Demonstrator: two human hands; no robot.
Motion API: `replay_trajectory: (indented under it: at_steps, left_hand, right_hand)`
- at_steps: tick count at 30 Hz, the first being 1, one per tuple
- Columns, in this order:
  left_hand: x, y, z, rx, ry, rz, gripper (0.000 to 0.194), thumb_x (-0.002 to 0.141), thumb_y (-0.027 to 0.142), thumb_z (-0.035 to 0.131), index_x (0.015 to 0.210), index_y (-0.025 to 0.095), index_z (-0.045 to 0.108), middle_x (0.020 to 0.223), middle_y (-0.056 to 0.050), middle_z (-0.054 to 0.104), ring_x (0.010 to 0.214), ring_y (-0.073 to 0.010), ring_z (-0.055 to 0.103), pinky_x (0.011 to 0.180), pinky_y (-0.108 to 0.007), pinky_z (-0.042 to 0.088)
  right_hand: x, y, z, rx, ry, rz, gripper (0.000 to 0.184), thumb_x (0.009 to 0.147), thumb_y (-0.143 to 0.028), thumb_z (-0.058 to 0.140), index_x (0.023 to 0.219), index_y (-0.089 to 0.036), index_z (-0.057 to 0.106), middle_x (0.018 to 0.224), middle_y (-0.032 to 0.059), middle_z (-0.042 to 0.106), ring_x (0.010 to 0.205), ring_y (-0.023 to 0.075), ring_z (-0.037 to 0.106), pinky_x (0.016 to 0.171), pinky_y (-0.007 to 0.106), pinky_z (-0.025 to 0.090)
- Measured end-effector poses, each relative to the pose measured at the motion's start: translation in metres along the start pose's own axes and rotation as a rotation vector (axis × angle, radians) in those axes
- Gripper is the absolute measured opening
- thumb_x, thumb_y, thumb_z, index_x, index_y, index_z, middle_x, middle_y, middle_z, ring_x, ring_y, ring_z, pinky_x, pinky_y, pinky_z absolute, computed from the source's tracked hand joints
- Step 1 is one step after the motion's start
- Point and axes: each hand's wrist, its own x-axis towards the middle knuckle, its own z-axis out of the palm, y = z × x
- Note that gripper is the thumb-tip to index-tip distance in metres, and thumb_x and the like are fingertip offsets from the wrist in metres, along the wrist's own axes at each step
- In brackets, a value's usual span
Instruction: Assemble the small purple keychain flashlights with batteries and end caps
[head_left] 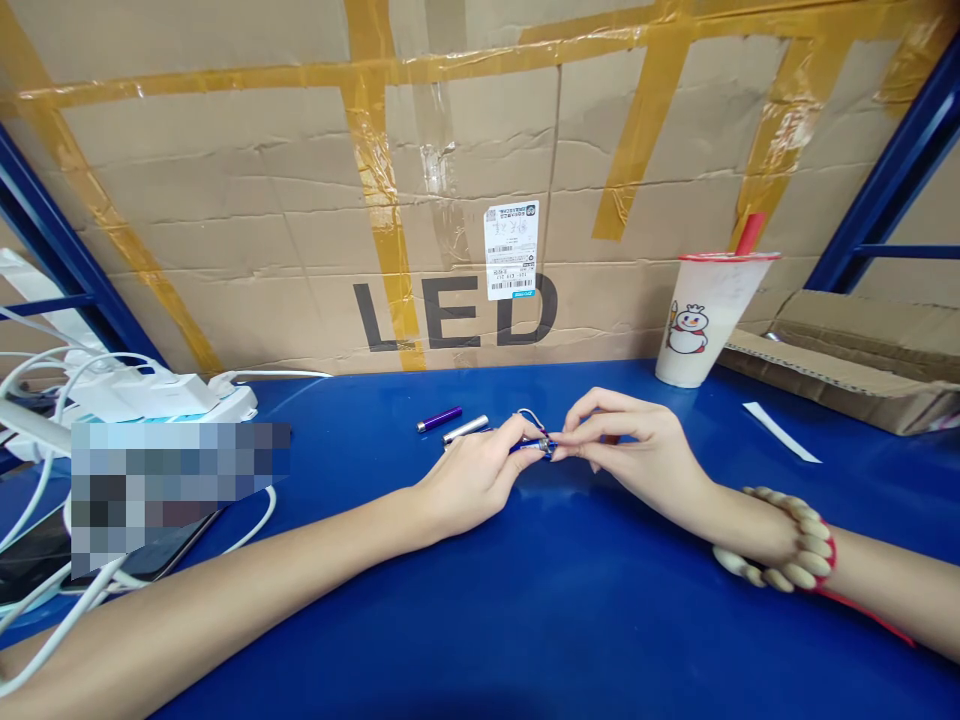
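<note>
Over the blue table, my left hand pinches a small blue tube that looks like a mini flashlight, with a thin wire clip arching above it. My right hand meets it from the right, fingertips pinched on the tube's right end. A beaded bracelet circles my right wrist. Two more small tubes lie just behind my left hand: a purple one and a silver one.
A drink cup with a red straw stands at the back right, next to flat cardboard and a white paper strip. A power strip, white cables and a phone crowd the left. A taped cardboard wall closes the back.
</note>
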Motion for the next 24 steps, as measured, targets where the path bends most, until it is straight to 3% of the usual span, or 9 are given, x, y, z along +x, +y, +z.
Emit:
replay_trajectory:
  at_steps: [13, 24]
  left_hand:
    - [-0.0016, -0.0026, 0.0015, 0.039, 0.011, 0.126, 0.017, 0.092, 0.027, 0.037, 0.099, 0.016, 0.047, 0.099, -0.005, 0.060, 0.087, -0.0154, 0.059, 0.071, -0.024, 0.044]
    - [-0.0010, -0.0021, 0.0011, 0.043, 0.012, 0.117, 0.012, 0.091, 0.025, 0.041, 0.094, 0.017, 0.048, 0.098, -0.003, 0.062, 0.087, -0.0146, 0.059, 0.073, -0.023, 0.043]
  right_hand:
    - [-0.0019, -0.0030, 0.0012, -0.038, -0.022, -0.050, 0.011, 0.075, -0.025, 0.065, 0.066, -0.019, 0.069, 0.071, 0.0026, 0.056, 0.059, 0.0085, 0.051, 0.049, 0.020, 0.041]
    - [-0.0019, 0.0014, 0.0035, -0.036, -0.087, 0.138, 0.024, 0.070, -0.037, 0.069, 0.063, -0.015, 0.064, 0.068, 0.0019, 0.055, 0.055, 0.0083, 0.047, 0.050, 0.023, 0.037]
